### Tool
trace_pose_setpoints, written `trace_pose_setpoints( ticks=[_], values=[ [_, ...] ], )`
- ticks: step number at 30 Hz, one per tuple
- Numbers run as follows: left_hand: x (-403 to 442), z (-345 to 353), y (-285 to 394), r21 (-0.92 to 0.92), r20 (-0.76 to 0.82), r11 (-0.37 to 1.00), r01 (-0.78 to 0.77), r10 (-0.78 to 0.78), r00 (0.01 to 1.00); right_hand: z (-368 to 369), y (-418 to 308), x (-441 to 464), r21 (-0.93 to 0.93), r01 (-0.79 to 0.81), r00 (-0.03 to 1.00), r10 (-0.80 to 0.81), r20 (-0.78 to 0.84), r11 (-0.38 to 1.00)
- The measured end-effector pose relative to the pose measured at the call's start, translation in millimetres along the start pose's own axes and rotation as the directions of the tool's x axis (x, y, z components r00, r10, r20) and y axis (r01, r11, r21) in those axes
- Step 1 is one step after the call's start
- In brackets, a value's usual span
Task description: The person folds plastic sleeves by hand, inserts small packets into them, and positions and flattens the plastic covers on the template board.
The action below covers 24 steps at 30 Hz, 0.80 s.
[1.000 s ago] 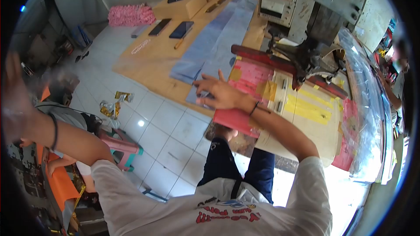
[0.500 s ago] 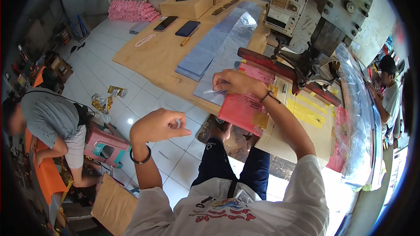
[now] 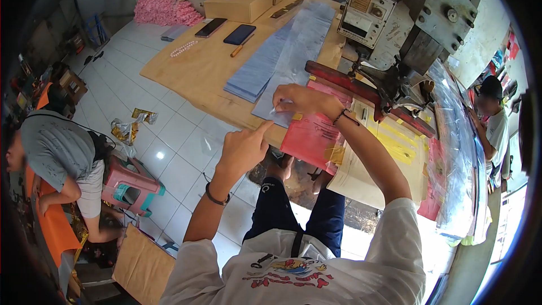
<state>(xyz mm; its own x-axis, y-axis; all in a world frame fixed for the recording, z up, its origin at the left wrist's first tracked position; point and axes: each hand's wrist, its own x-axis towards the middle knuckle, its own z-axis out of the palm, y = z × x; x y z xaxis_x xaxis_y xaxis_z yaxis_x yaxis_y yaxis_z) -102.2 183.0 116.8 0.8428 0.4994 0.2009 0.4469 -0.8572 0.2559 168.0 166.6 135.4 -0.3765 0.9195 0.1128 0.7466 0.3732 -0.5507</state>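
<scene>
One clear plastic sheet [image 3: 298, 51] on the bench [image 3: 189, 82] looks light, limp and slippery, best pinched at its near edge, where the right hand's grip [image 3: 307, 100] seems closed on it, the left hand's grip [image 3: 241, 151] open nearby.
</scene>
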Motion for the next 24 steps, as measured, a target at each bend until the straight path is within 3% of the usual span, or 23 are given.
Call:
trace_pose_setpoints(
  ticks=[2,5,8,10,12,14,16,20,23,24],
  values=[
    [10,13,0,-0.013,-0.078,1.000,0.004,-0.005,0.997,-3,-4,5,0.081,-0.178,0.984,0.180,-0.010,0.981],
    [15,9,1,-0.020,-0.095,1.000,0.002,-0.004,0.995,-17,-7,16,-0.308,-0.143,0.989,0.124,-0.081,0.941],
    [20,11,-5,-0.034,-0.107,0.999,-0.008,0.004,0.994,-53,-37,25,-0.277,-0.206,0.965,0.147,-0.219,0.939],
    [22,13,-2,-0.026,-0.148,1.000,-0.014,0.010,0.989,-91,-41,31,-0.509,-0.233,0.933,0.042,-0.357,0.828],
    [20,14,3,0.009,-0.153,1.000,0.002,-0.001,0.988,-137,-18,39,-0.556,-0.340,0.826,-0.042,-0.562,0.759],
    [20,16,8,0.058,-0.140,0.998,0.039,-0.031,0.990,-185,-15,43,-0.458,-0.457,0.609,-0.107,-0.786,0.763],
    [19,18,11,0.053,-0.157,0.998,0.036,-0.027,0.987,-225,-12,39,-0.358,-0.491,0.414,-0.149,-0.898,0.794],
    [21,18,11,0.060,-0.168,0.997,0.038,-0.027,0.985,-253,8,30,-0.162,-0.400,0.458,0.044,-0.888,0.902],
    [26,12,6,-0.030,-0.163,0.999,0.020,-0.025,0.986,-223,0,30,-0.250,-0.378,0.631,0.051,-0.774,0.891],
    [30,10,2,-0.049,-0.150,0.999,-0.009,0.001,0.989,-214,21,30,-0.372,-0.388,0.651,-0.035,-0.758,0.843]
  ],
)
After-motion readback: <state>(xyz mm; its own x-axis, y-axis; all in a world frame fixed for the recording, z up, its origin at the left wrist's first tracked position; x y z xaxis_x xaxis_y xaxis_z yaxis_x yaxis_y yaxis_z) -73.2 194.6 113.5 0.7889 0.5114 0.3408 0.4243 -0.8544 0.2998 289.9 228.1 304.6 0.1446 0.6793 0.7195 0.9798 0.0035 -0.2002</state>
